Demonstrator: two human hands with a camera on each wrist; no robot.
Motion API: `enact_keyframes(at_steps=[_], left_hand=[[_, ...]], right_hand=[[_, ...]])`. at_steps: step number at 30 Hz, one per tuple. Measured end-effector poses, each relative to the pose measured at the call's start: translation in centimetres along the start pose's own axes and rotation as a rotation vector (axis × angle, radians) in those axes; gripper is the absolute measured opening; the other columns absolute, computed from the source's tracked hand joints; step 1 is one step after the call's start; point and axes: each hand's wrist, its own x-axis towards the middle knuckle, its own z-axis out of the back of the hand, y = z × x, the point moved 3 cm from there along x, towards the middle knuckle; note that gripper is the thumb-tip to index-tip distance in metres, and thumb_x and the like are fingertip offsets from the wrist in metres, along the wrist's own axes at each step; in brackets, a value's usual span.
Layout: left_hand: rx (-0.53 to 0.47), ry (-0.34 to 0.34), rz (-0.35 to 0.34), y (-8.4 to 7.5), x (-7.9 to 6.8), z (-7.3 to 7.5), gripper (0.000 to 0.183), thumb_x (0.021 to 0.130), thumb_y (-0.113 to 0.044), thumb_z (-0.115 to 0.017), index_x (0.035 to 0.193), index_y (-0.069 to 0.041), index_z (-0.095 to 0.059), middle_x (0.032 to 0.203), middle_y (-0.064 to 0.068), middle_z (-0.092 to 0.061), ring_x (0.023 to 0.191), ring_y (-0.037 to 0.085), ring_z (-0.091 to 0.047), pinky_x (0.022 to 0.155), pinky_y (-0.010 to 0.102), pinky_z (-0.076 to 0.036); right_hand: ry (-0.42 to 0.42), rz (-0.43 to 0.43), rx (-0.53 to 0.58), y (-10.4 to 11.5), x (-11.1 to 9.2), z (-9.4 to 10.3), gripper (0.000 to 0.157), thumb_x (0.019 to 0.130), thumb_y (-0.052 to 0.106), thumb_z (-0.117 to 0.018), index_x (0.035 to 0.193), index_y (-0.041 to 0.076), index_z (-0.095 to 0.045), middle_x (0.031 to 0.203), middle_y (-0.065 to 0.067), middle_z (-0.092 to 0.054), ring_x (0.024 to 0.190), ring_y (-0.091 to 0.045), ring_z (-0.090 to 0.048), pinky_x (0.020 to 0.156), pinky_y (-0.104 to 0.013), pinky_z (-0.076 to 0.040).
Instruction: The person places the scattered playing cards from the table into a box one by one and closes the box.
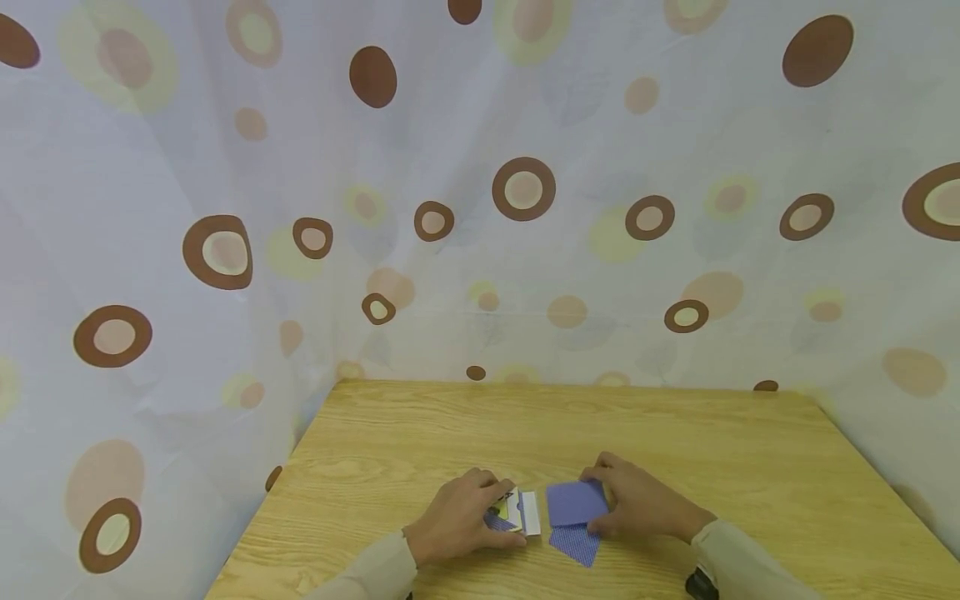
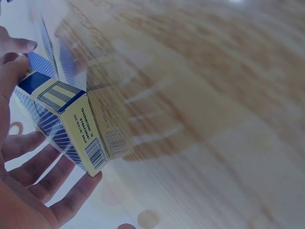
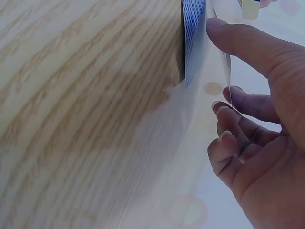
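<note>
My left hand (image 1: 461,517) grips a small card box (image 2: 78,126) by its sides, low over the wooden table. The box has cream edges, a blue-striped face and a barcode on one narrow side. A white flap (image 1: 532,513) sticks out from its right end in the head view. To the right, my right hand (image 1: 648,504) pinches a blue-backed playing card (image 1: 576,502) between thumb and fingers. Below it, partly covered, is another blue-patterned card (image 1: 575,545), angled toward me. In the right wrist view the pinched card (image 3: 220,52) is seen nearly edge-on.
The light wooden table (image 1: 675,433) has a glossy top that reflects the box and hand. A pale curtain (image 1: 570,275) with brown and yellow dots hangs behind the table and along both sides.
</note>
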Motion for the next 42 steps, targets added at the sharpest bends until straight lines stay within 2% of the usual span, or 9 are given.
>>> enact_keyframes(at_steps=[11,18,24,42], left_hand=[[0.01,0.005,0.004,0.0,0.1,-0.2,0.081,0.086,-0.075,-0.065,0.138,-0.013,-0.066,0.115,0.0,-0.067,0.097,0.008,-0.057,0.068,0.013,-0.045],[-0.001,0.014,0.022,-0.1,0.1,0.0,0.081,0.086,-0.074,-0.066,0.138,-0.012,-0.066,0.117,0.001,-0.067,0.101,0.009,-0.058,0.071,0.016,-0.047],[0.003,0.017,0.031,0.0,0.1,0.0,0.081,0.085,-0.074,-0.066,0.139,-0.013,-0.066,0.117,0.0,-0.067,0.1,0.008,-0.057,0.071,0.015,-0.046],[0.012,-0.002,0.007,0.1,0.0,-0.1,0.081,0.086,-0.075,-0.064,0.138,-0.013,-0.066,0.117,0.0,-0.067,0.101,0.009,-0.058,0.071,0.015,-0.046]], right_hand=[[-0.045,-0.021,-0.038,0.4,0.0,0.7,0.065,0.081,0.043,-0.088,0.129,0.005,-0.066,0.113,0.003,-0.054,0.091,-0.009,-0.052,0.075,-0.029,-0.05],[-0.074,-0.045,-0.031,0.7,0.3,1.3,0.065,0.081,0.041,-0.088,0.13,0.003,-0.066,0.113,0.001,-0.055,0.091,-0.01,-0.054,0.074,-0.03,-0.05],[-0.084,-0.026,-0.006,1.1,0.4,1.7,0.068,0.082,0.039,-0.088,0.131,-0.001,-0.065,0.112,-0.001,-0.055,0.088,-0.014,-0.053,0.071,-0.028,-0.047],[-0.131,0.0,-0.002,2.0,0.5,2.5,0.067,0.083,0.04,-0.087,0.132,0.002,-0.064,0.112,0.0,-0.053,0.085,-0.014,-0.052,0.068,-0.026,-0.045]])
